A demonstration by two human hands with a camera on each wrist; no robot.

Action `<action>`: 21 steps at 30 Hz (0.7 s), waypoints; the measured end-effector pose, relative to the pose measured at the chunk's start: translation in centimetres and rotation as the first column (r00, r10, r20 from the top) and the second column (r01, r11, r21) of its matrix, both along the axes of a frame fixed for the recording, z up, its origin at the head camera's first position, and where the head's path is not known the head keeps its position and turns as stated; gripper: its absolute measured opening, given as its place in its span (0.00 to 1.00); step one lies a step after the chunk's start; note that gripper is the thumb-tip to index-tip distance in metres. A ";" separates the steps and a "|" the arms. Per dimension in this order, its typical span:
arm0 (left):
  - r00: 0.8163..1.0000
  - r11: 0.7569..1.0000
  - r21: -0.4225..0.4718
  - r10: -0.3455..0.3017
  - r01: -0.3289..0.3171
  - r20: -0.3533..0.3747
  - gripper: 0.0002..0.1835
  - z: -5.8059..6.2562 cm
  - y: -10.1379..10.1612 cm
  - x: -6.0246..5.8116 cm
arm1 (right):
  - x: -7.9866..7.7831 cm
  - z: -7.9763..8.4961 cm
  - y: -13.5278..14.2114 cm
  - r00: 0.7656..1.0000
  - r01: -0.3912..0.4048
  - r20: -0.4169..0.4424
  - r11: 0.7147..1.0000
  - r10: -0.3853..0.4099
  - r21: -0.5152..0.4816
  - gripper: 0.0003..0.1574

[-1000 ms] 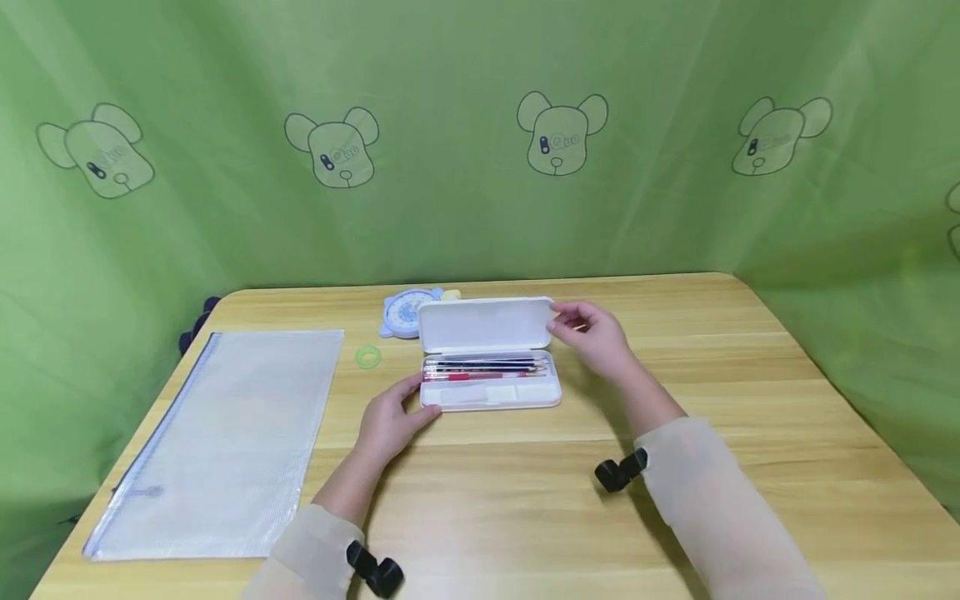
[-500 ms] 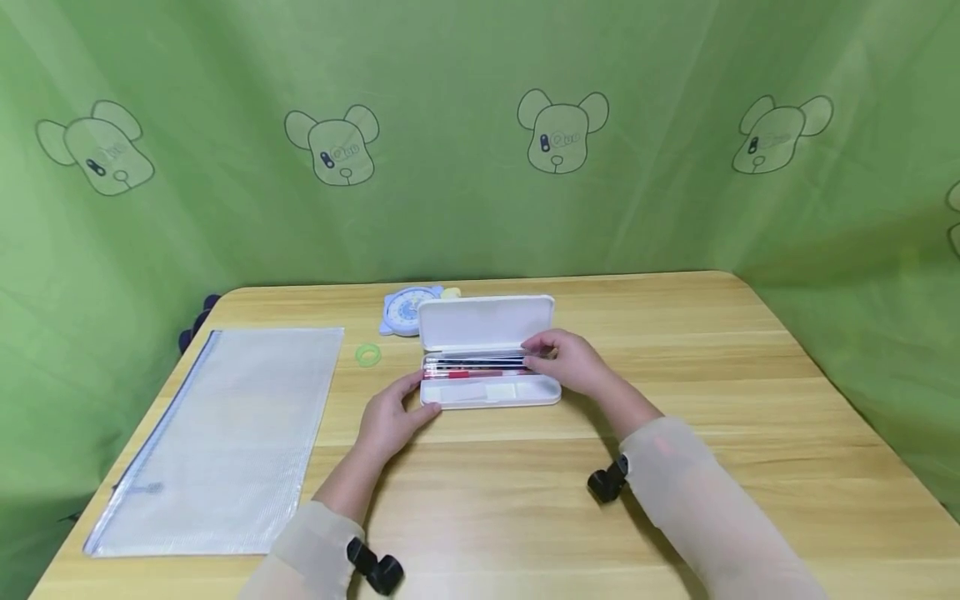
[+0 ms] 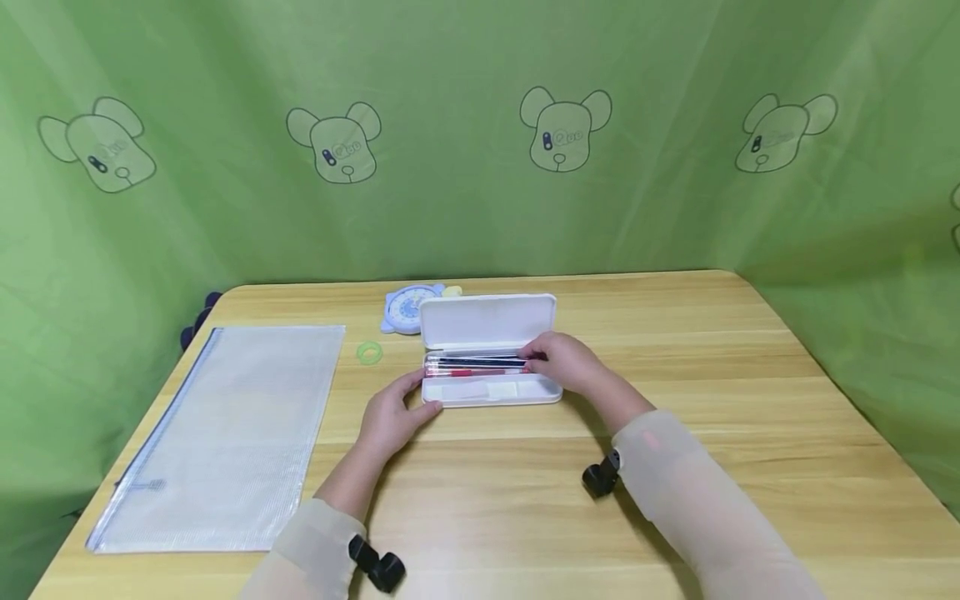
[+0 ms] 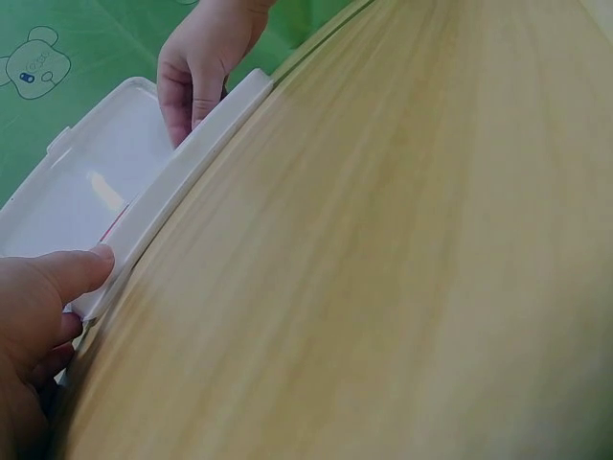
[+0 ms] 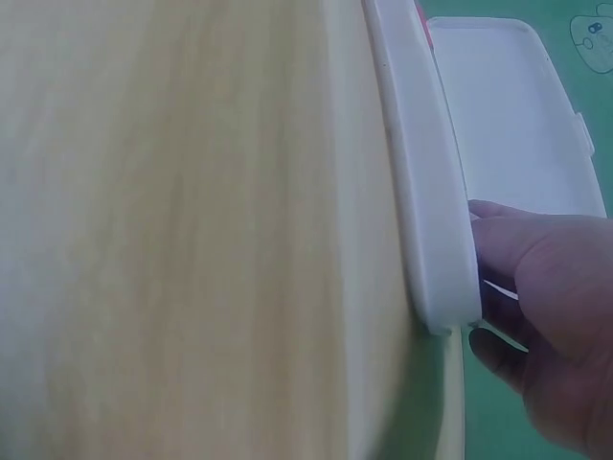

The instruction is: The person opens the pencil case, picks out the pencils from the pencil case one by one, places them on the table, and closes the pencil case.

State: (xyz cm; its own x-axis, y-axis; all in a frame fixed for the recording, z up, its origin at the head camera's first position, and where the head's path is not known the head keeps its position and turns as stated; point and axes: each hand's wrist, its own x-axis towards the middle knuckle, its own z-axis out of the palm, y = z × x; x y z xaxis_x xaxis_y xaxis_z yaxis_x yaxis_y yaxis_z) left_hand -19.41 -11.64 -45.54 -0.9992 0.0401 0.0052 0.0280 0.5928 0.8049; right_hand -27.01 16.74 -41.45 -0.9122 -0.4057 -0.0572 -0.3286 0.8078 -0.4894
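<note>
The head view is bright, 2 wrist views softer.

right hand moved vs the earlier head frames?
Yes. Against the white case, the right hand went from the right edge of its open lid down and leftward to the pencils' right end.

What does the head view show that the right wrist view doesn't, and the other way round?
Only the head view: the left hand, dark pencils, zip bag, blue clock and green ring.

Only the right wrist view: a small tab on the edge of the lid, which I cannot make out from the head.

Both: the right hand, the open white case, table and green cloth.
</note>
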 end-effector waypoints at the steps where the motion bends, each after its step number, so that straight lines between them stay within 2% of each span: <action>1: 1.000 1.000 0.000 0.001 -0.001 0.002 0.34 0.0 0.0 0.0 | 0.0 0.0 0.0 1.000 -0.001 0.002 1.000 0.001 0.003 0.14; 13: 1.000 1.000 -0.005 0.000 0.000 -0.011 0.34 -0.1 0.0 0.0 | 0.2 0.0 0.1 0.999 -0.019 -0.036 1.000 0.019 0.000 0.13; 21: 1.000 1.000 -0.005 -0.001 0.001 -0.019 0.34 -0.2 -0.1 -0.1 | 0.1 0.2 0.0 0.995 -0.080 -0.065 0.997 0.081 0.014 0.15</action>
State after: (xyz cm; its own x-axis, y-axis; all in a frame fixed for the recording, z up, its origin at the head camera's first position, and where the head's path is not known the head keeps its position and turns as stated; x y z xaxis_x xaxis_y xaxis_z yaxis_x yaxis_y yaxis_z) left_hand -19.51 -11.70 -45.79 -0.9989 0.0408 0.0241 0.0437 0.5969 0.8011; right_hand -26.91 16.77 -41.23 -0.8786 -0.4776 -0.0031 -0.4240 0.7828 -0.4555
